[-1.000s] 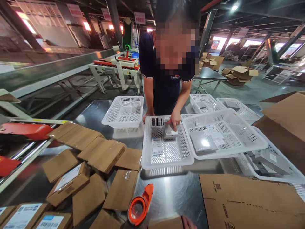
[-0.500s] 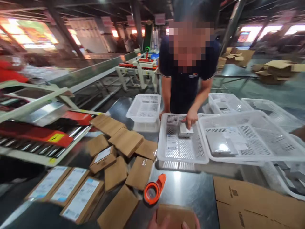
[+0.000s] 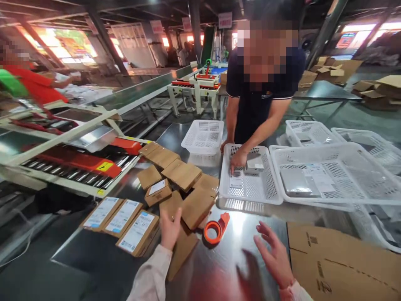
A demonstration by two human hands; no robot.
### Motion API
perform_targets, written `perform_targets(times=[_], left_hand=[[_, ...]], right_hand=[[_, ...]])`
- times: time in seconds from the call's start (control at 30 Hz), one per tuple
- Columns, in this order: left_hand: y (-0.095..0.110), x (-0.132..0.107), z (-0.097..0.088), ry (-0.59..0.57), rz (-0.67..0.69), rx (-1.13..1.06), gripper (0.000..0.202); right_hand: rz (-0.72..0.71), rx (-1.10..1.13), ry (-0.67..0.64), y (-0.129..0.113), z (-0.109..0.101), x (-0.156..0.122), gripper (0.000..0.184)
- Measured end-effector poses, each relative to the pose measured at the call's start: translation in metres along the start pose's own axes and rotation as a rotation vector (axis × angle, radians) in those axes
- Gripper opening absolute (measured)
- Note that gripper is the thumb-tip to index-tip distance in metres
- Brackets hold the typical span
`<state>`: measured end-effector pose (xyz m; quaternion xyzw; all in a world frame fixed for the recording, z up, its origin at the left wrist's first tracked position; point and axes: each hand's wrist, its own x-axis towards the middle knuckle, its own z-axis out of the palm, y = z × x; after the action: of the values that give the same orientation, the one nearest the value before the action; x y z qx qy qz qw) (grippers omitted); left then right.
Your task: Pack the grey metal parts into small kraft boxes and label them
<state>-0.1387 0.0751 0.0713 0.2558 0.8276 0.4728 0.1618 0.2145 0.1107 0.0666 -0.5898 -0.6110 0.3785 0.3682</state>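
Spreading apart over the worktop (image 3: 230,267), the fingers of the left hand (image 3: 170,229) and the right hand (image 3: 275,256) are released. Just ahead of the left fingers lies a heap of brown cartons (image 3: 197,207); I cannot tell whether those fingers touch one. To their left, three labelled cartons (image 3: 138,232) lie side by side, labels facing up. Between the two hands rests an orange tape dispenser (image 3: 224,221).

Ahead of the right fingers, a white perforated basket (image 3: 268,184) holds a small grey box (image 3: 255,163) and a paper label (image 3: 236,182); a co-worker's hand (image 3: 239,159) is inside, partly hiding something grey. Next to that, farther right of the fingers, a wider white basket (image 3: 351,179) contains a flat grey box (image 3: 297,182) and white papers (image 3: 326,179). Beyond it, two smaller baskets (image 3: 322,131) each hold something grey, too small to make out. Well ahead, between the hands, stands a pale basket (image 3: 203,138). Flattened cardboard (image 3: 338,255) lies just right of the right fingers.
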Motion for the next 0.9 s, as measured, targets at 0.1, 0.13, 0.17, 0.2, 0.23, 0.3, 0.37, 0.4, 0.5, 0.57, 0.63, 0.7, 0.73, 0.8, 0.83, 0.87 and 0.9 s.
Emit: perform_targets(times=[0.1,0.13,0.17,0.2,0.23,0.3,0.37,0.4,0.5,0.57,0.63,0.7,0.73,0.8,0.83,0.87,0.9], left_hand=[[-0.015,-0.006,-0.005,0.115,0.153,0.017,0.082],[-0.021,-0.020,-0.002,0.090,0.270,0.019,0.069],[-0.025,-0.038,0.005,0.023,0.414,0.021,0.054],[-0.030,-0.060,0.014,-0.085,0.566,0.034,0.041],[-0.034,-0.082,0.025,-0.225,0.708,0.065,0.032],[-0.042,-0.119,0.054,-0.463,0.935,0.194,0.026],[-0.048,-0.136,0.084,-0.568,1.002,0.391,0.028],[-0.049,-0.136,0.097,-0.587,0.990,0.482,0.028],[-0.042,-0.122,0.121,-0.574,0.917,0.629,0.027],[-0.030,-0.116,0.126,-0.533,0.887,0.625,0.029],[-0.015,-0.123,0.128,-0.510,0.887,0.574,0.032],[-0.003,-0.143,0.131,-0.541,0.919,0.509,0.033],[0.002,-0.156,0.134,-0.588,0.934,0.462,0.032],[0.008,-0.183,0.142,-0.731,0.921,0.340,0.030],[0.010,-0.197,0.148,-0.822,0.881,0.281,0.031],[0.012,-0.210,0.156,-0.930,0.816,0.227,0.034],[0.013,-0.222,0.164,-1.039,0.736,0.187,0.039]], right_hand=[[0.216,-0.617,0.367,0.050,-0.069,-0.015,0.071],[0.328,-0.806,0.477,0.063,-0.090,-0.024,0.076],[0.435,-0.956,0.548,0.073,-0.107,-0.032,0.081],[0.522,-1.059,0.570,0.081,-0.120,-0.040,0.085],[0.580,-1.123,0.551,0.087,-0.129,-0.045,0.087],[0.636,-1.174,0.467,0.093,-0.139,-0.052,0.083],[0.630,-1.190,0.423,0.098,-0.140,-0.053,0.075],[0.608,-1.197,0.418,0.100,-0.140,-0.053,0.071],[0.545,-1.197,0.419,0.108,-0.140,-0.053,0.061],[0.520,-1.198,0.426,0.113,-0.143,-0.055,0.057],[0.488,-1.215,0.433,0.116,-0.147,-0.056,0.054],[0.455,-1.223,0.454,0.117,-0.151,-0.058,0.050],[0.442,-1.216,0.462,0.117,-0.152,-0.058,0.050],[0.418,-1.196,0.483,0.117,-0.153,-0.059,0.049],[0.397,-1.189,0.494,0.118,-0.153,-0.060,0.050],[0.363,-1.183,0.494,0.120,-0.151,-0.062,0.051],[0.321,-1.172,0.490,0.122,-0.149,-0.063,0.052]])
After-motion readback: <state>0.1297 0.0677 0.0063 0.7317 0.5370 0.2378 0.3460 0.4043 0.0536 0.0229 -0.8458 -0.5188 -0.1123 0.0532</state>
